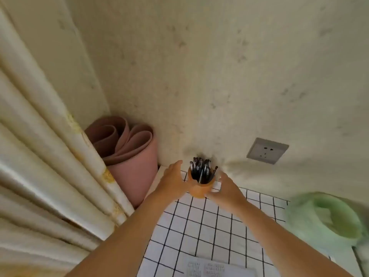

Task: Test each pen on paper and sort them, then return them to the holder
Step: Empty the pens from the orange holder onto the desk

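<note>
One orange holder (200, 189) is standing at the checked table's (199, 226) far corner, holding dark pens (201, 169) too bunched to count. The right hand (226, 189) is curling round its base; the left hand (173, 180) is touching its side, grip unclear. One paper (209, 266) is lying nearer.

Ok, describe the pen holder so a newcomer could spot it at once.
Follow the white, black-gridded table cover to its far edge at the wall, left of the grey socket. Between the left hand and the right hand stands the pen holder. It is the only orange cup, full of dark pens, unlike the pink roll to its left and the green tub to its right.
</note>
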The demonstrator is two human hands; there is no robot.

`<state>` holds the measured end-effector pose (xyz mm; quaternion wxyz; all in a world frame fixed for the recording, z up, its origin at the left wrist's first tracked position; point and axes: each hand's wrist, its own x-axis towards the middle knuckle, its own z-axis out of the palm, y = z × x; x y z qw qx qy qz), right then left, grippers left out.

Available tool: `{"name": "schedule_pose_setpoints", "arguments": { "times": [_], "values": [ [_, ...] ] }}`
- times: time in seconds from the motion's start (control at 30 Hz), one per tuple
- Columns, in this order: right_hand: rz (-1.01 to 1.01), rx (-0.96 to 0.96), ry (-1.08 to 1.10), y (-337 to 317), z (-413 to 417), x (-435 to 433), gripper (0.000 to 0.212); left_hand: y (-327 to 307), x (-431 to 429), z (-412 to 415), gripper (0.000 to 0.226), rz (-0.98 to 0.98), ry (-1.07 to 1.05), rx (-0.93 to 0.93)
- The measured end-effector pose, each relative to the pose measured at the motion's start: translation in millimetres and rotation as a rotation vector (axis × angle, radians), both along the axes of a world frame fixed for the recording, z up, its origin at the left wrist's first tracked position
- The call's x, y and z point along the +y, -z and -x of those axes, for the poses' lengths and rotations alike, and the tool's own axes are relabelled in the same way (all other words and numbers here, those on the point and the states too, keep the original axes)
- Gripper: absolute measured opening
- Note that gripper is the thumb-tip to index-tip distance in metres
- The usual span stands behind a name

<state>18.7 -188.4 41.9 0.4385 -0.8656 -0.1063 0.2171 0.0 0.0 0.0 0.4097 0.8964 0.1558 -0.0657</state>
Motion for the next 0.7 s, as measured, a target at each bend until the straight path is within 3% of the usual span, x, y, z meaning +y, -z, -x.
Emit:
{"name": "schedule_pose_setpoints", "arguments": {
  "times": [0.23, 0.27, 0.37, 0.4, 0.5, 0.63, 0.7],
  "values": [
    [-0.222, -0.116, 0.154, 109.4, -17.8, 28.3, 0.078, 60.8, -12.7, -8.3, 0.134, 0.454, -0.033, -0.072],
    [-0.223, -0.152, 0.169, 117.5, -18.8, 30.2, 0.08, 64.9, -13.4, -8.8, 0.132, 0.489, -0.033, -0.108],
    [-0.234, -0.222, 0.213, 131.4, -18.8, 31.9, 0.075, 82.2, -12.8, -7.5, 0.072, 0.489, 0.024, -0.227],
    [-0.242, -0.239, 0.216, 132.7, -16.3, 30.9, 0.075, 86.8, -11.6, -5.2, 0.063, 0.476, 0.045, -0.256],
    [-0.26, -0.319, 0.197, 128.8, 0.6, 21.3, 0.081, 92.1, -11.4, 9.9, 0.068, 0.466, 0.077, -0.302],
    [-0.273, -0.493, 0.137, 110.0, 42.9, -6.2, 0.057, 84.5, -26.5, 48.5, 0.081, 0.452, 0.173, -0.32],
    [-0.249, -0.511, 0.145, 100.3, 70.6, -21.5, 0.066, 77.3, -38.6, 71.8, 0.073, 0.436, 0.218, -0.321]
  ]
}}
